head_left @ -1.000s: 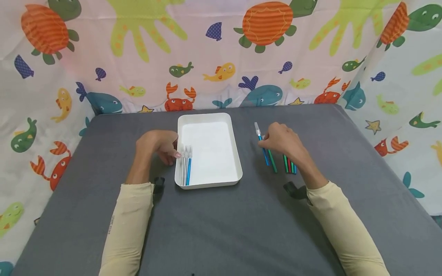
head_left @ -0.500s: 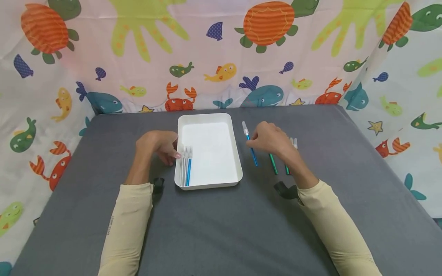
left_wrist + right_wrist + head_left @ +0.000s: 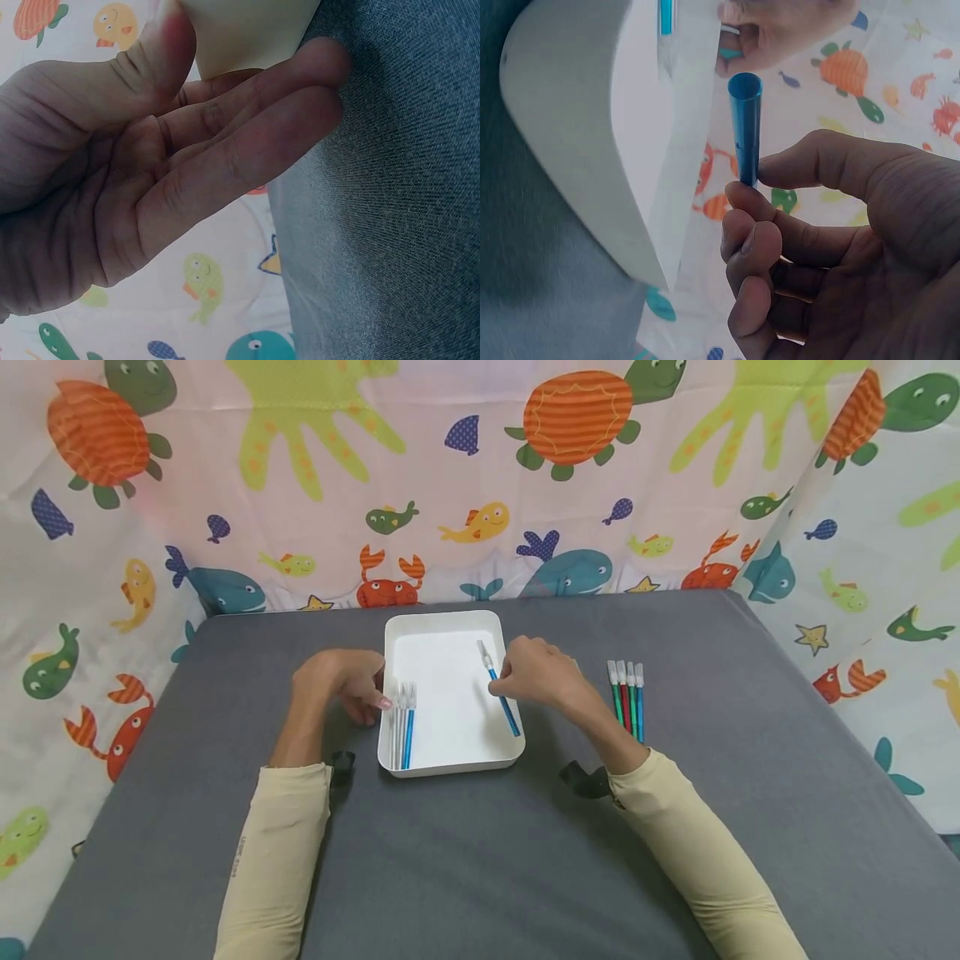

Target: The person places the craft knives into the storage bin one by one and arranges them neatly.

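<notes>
My right hand [image 3: 540, 675] pinches a slim blue pen-like tool with a whitish cap [image 3: 510, 714] between thumb and index finger, over the right side of the white tray [image 3: 450, 647]. The right wrist view shows the tool's hollow blue end [image 3: 745, 88] pointing up in that image. My left hand [image 3: 348, 681] is at the tray's left wall, thumb touching the rim. In the left wrist view its fingers [image 3: 247, 142] extend fairly straight along the wall. Several similar tools [image 3: 408, 739], silver and blue, lie side by side along the tray's left side.
Several more capped tools [image 3: 625, 697], green, red and blue, lie in a row on the grey table [image 3: 480, 860], partly behind my right forearm. A printed sea-animal cloth [image 3: 315, 527] rises behind and beside the table.
My right hand has carried the blue tool left, from the table to above the tray's right side. A green tool lying apart has gone from view behind the forearm. My left hand stays put.
</notes>
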Available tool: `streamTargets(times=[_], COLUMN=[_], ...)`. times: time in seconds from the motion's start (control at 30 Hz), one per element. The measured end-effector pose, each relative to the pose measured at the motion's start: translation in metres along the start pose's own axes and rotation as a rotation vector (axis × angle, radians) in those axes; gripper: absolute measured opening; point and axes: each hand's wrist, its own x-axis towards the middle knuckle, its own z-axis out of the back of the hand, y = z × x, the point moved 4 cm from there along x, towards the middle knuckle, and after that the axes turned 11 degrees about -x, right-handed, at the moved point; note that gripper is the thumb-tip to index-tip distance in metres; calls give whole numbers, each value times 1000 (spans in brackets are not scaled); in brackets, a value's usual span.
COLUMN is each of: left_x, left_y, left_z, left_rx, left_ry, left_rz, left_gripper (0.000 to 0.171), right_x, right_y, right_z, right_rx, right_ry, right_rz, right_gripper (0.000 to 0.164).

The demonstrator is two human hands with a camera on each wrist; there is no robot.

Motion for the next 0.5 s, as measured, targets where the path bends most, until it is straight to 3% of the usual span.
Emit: streamTargets(times=[0.5], left_x=[1], left_y=[2], left_z=[-1], left_rx=[-7], left_ry=[-4], left_rz=[6], left_gripper=[53], right_x=[16], right_y=[30], right_z=[-31], right_rx=[-58], right_ry=[51], right_rz=[16], right_gripper=[20])
